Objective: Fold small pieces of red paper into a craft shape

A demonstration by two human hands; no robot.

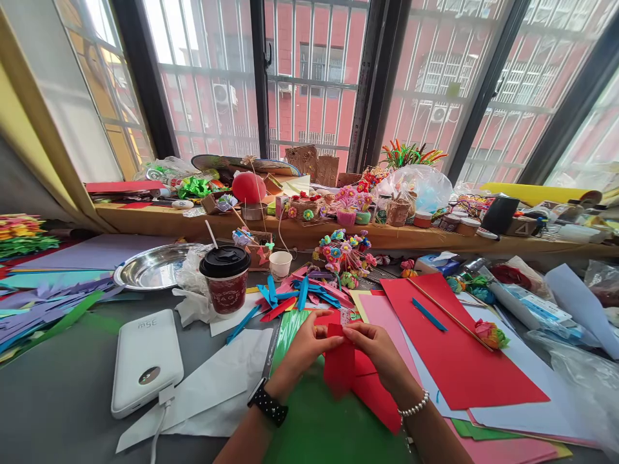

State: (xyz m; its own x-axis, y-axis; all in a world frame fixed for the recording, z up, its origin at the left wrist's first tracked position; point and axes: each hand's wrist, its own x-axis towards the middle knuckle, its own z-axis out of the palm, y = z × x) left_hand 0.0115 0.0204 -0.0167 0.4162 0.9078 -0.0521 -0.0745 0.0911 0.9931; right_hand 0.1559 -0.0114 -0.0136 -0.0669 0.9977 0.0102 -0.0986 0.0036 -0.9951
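Note:
Between my two hands is a small strip of red paper (338, 367), its lower end hanging and slightly blurred. My left hand (312, 338) pinches its upper left edge, and a black watch band circles that wrist. With thumb and forefinger, my right hand (374, 348) grips the top right edge; a beaded bracelet is on this wrist. Just beyond the fingertips shows a small patterned clear piece (345, 316), too small to name. Below the hands a folded red sheet (374, 393) lies on a green surface (333, 432).
A lidded coffee cup (225, 283) with a straw and a white power bank (147, 361) stand at left. Blue and pink paper strips (302, 293) lie ahead. A large red sheet (464, 348) bears a paper flower on a stick (491, 334). Crafts crowd the window ledge (309, 231).

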